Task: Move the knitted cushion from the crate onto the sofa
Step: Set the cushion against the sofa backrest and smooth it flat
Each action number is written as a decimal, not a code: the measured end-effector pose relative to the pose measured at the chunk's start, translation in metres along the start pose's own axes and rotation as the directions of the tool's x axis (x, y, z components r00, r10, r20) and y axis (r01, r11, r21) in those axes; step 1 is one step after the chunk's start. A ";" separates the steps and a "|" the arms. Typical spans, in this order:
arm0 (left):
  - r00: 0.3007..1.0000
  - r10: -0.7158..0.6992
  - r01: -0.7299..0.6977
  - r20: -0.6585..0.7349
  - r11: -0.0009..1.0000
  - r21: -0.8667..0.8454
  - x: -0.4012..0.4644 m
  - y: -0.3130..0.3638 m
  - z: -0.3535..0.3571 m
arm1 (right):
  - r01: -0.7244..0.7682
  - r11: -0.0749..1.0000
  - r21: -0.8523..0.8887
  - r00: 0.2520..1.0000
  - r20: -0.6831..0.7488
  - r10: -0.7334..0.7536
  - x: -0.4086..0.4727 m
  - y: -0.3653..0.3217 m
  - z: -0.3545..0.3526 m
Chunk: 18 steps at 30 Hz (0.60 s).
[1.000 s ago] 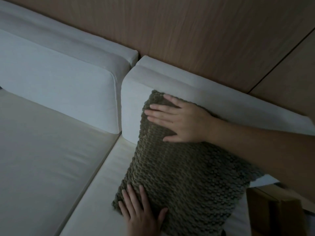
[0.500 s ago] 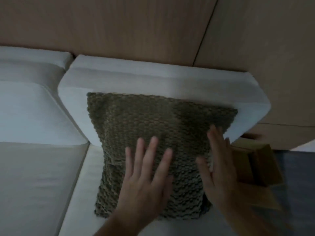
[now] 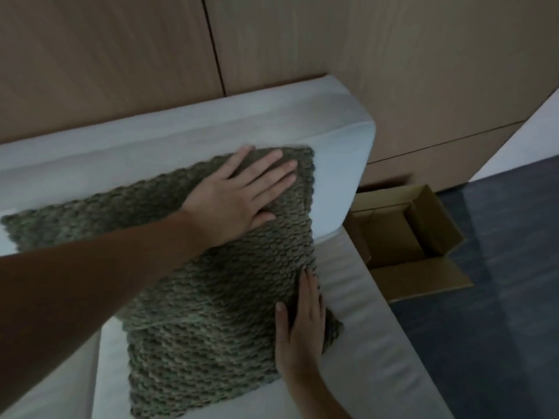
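The olive-green knitted cushion (image 3: pixel 211 313) stands on the white sofa seat (image 3: pixel 372 343) and leans against the white back cushion (image 3: pixel 332 152). My left hand (image 3: pixel 239 192) lies flat on the cushion's upper right part, fingers spread. My right hand (image 3: pixel 299 328) presses with flat fingers against the cushion's lower right edge. Neither hand grips it. The open cardboard crate (image 3: pixel 420 240) stands on the floor to the right of the sofa, and I see nothing in it.
A wooden panelled wall (image 3: pixel 393 55) rises behind the sofa. Dark tiled floor (image 3: pixel 499 313) spreads to the right, past the sofa's end. A crate flap (image 3: pixel 423 281) sticks out toward me over the floor.
The view has swung right, showing the crate and floor. My left hand moved up to the cushion's upper right part; my right hand dropped to its lower right edge.
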State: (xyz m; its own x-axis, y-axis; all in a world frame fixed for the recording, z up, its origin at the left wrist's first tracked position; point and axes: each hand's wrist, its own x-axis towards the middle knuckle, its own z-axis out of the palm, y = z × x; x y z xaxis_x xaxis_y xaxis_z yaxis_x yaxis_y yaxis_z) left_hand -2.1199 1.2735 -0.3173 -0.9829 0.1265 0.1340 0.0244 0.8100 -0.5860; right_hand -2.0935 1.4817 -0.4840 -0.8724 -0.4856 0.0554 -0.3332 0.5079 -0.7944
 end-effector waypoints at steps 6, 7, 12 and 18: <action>0.999 -0.004 0.006 -0.044 0.999 0.043 0.004 -0.006 -0.002 | -0.174 0.980 -0.098 0.983 0.041 0.179 -0.017 0.028 0.000; 0.999 -0.014 0.017 -0.050 0.999 0.042 0.004 -0.008 -0.003 | -0.203 0.970 -0.135 0.976 0.048 0.211 -0.018 0.025 -0.001; 0.994 -0.083 0.086 -0.069 0.996 0.039 0.008 -0.021 -0.010 | -0.321 0.926 -0.200 0.946 -0.024 0.323 -0.025 0.022 -0.011; 0.996 -0.069 0.070 -0.055 0.997 0.031 0.009 -0.021 -0.007 | 0.179 0.975 -0.132 0.984 0.002 -0.180 0.014 -0.033 -0.020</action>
State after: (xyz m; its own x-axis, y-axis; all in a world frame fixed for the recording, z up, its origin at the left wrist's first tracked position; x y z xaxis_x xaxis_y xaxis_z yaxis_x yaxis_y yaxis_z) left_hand -2.1280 1.2618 -0.2984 -0.9706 0.1022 0.2179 -0.0506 0.7985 -0.5999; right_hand -2.1021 1.4729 -0.4450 -0.7973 -0.5708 0.1965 -0.5283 0.5023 -0.6845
